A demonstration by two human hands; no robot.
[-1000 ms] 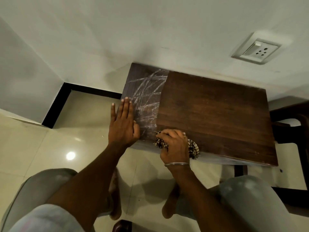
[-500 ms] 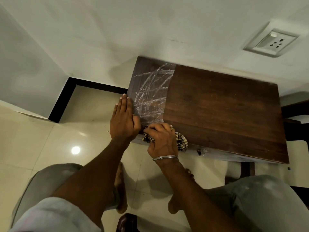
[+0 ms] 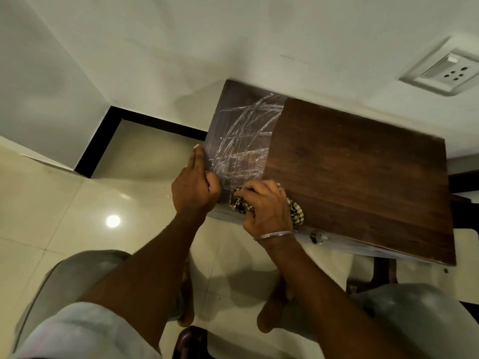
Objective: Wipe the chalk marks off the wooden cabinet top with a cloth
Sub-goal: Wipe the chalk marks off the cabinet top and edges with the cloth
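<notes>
Since a second ago our right hand has slid the cloth leftward along the near edge of the cabinet top, and it now sits where the clean brown wood meets the chalked strip. Our fingers are curled over the checked cloth and clutch it bunched against the wood, with bits of it poking out on both sides of the hand. A thin metal bangle rings that wrist. Our left hand, which lay flat on the top's left edge before, is now turned more on its side against that edge. Its fingers are straight and together, pointing away from us and holding nothing. The chalk marks cover the left strip of the top as crossing white arcs and lines, from the far edge by the wall down to our hands. The larger part to the right is plain dark wood. Below the near edge a small knob shows on the cabinet front. A wall socket sits up on the right, above the pale tiled floor.
</notes>
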